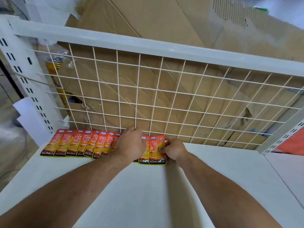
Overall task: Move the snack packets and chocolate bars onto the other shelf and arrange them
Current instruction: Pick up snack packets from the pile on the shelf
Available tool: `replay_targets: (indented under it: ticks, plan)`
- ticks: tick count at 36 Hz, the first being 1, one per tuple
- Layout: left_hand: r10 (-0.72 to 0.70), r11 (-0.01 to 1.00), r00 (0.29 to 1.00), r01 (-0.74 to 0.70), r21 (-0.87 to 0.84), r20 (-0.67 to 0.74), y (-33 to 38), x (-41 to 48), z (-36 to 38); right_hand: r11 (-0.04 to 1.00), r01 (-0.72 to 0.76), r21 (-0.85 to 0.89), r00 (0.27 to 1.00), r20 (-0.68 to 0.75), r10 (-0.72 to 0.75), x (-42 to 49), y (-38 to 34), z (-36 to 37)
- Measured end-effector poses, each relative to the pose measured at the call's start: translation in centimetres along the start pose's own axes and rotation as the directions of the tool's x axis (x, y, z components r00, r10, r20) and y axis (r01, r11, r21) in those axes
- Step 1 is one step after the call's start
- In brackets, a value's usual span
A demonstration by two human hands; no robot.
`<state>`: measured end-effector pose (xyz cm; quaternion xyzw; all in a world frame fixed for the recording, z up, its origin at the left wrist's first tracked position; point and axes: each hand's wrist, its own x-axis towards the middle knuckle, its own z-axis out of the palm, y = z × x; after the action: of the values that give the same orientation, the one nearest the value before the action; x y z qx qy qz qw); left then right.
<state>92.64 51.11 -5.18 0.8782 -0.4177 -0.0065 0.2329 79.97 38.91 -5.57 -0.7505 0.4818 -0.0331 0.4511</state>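
Several orange snack packets [85, 144] marked KONCHEW lie in an overlapping row along the back of the white shelf [139, 186], against the wire grid. My left hand [131, 144] rests on top of the packets near the row's right end, covering some of them. My right hand [173, 149] pinches the right edge of the rightmost packet [156, 145], thumb on its front. No chocolate bars are in view.
A white wire grid panel [164, 99] backs the shelf, with brown cardboard [172, 38] behind it. Slotted white uprights [28, 76] stand at the left and right. A yellow can [53, 65] sits behind the grid at upper left. Bare shelf stretches right of the packets.
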Motion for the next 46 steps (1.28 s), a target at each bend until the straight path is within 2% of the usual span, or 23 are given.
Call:
replay_targets:
  ticks: [4,10,19,29,34,38,42,46]
  plan:
    - [0.016,1.000,1.000,-0.017,0.018,0.013,-0.1,-0.2,0.0,0.987,-0.006,-0.163,0.999,-0.047,-0.002,0.2,-0.1,0.4]
    - [0.000,1.000,0.999,-0.001,0.030,0.033,0.0,-0.5,-0.2,0.972,-0.029,-0.234,0.995,-0.098,0.006,0.8,0.2,1.0]
    - [0.044,0.994,0.999,-0.046,0.097,0.020,0.6,-1.3,-0.1,0.957,-0.019,-0.290,0.989,-0.144,-0.024,0.3,0.7,1.2]
    - [0.203,0.971,0.978,-0.209,0.119,0.056,3.3,-2.0,1.0,0.959,0.004,-0.285,0.977,-0.204,-0.065,-1.8,2.2,-0.2]
    - [0.274,0.955,0.950,-0.287,0.069,0.152,5.8,-2.4,3.3,0.901,0.049,-0.430,0.940,-0.286,-0.188,-3.8,5.4,-2.7]
    - [0.332,0.932,0.907,-0.358,0.057,0.258,8.7,-3.0,4.9,0.800,0.019,-0.599,0.937,-0.267,-0.223,-5.5,8.3,-5.4]
    - [0.365,0.914,0.875,-0.403,0.058,0.319,12.2,-4.0,5.8,0.770,-0.017,-0.638,0.943,-0.267,-0.200,-7.7,11.0,-8.3]
    - [0.406,0.892,0.848,-0.449,0.053,0.340,16.4,-5.4,6.6,0.791,-0.032,-0.611,0.934,-0.300,-0.193,-9.9,13.7,-11.7]
